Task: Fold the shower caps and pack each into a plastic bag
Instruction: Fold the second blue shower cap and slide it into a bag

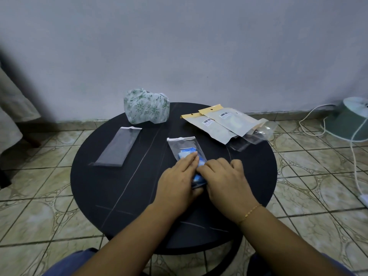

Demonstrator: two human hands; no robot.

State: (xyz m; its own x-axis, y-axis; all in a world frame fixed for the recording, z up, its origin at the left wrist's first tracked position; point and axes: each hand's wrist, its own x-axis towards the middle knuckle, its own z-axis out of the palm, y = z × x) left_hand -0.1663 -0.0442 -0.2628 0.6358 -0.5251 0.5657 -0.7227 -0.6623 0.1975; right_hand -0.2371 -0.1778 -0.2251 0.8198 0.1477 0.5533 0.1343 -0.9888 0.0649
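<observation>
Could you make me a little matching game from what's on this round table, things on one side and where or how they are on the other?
Things:
1. blue cap
2. green-print cap
3. empty bag
4. labelled pouches

States:
A. lies flat and alone, left part of the table
B. overlapping in a pile, far right
C. inside a clear bag, pressed under both hands
D. puffed up, unfolded, at the far edge

Pairs: 1-C, 2-D, 3-A, 4-B

The left hand lies flat on the bag; the right hand presses beside it.

Barcode labels [207, 121] (print illegible) on pouches [217, 128]
</observation>
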